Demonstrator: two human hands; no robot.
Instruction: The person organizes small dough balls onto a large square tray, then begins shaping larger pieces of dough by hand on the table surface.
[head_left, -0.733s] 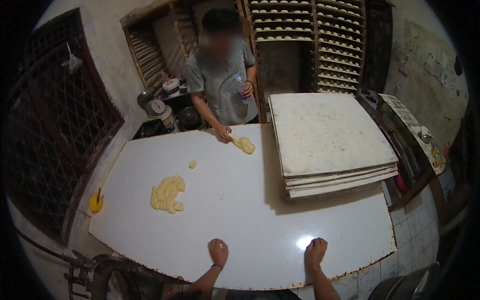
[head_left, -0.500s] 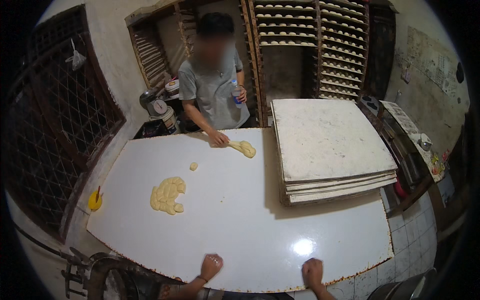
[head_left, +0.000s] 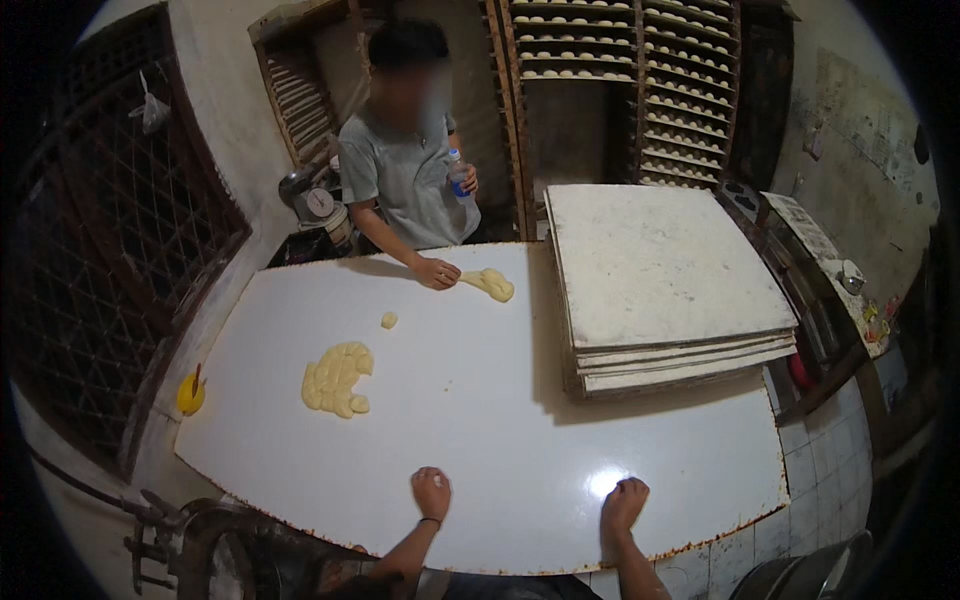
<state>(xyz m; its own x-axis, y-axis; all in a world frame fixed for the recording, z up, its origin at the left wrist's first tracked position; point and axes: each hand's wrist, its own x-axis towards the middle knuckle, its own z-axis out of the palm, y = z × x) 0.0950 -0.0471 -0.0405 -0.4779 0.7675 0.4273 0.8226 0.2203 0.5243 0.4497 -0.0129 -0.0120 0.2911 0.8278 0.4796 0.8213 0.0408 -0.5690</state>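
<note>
My left hand [head_left: 432, 494] is closed on the white tabletop near its front edge, a dark band at the wrist. A small pale spot shows by its fingers, too small to name. Farther right, beside a bright light reflection, my right hand [head_left: 624, 503] is also down on the table with fingers curled in. Whatever lies under or inside either hand is hidden. A cluster of pale dough pieces [head_left: 336, 382] lies ahead and left of my left hand. One loose dough piece [head_left: 389, 320] sits beyond the cluster.
Across the white table [head_left: 480, 420], a co-worker in a grey shirt [head_left: 410, 170] touches a stretched dough lump [head_left: 494, 285] and holds a bottle [head_left: 458, 175]. Stacked floury boards [head_left: 670, 270] occupy the right side. A yellow container [head_left: 190, 394] stands by the left edge. Racks [head_left: 685, 100] hold dough rounds.
Both my hands have moved forward, away from the table's front edge. The co-worker has shifted left, and the dough lump under that hand is less stretched. The view has tilted slightly.
</note>
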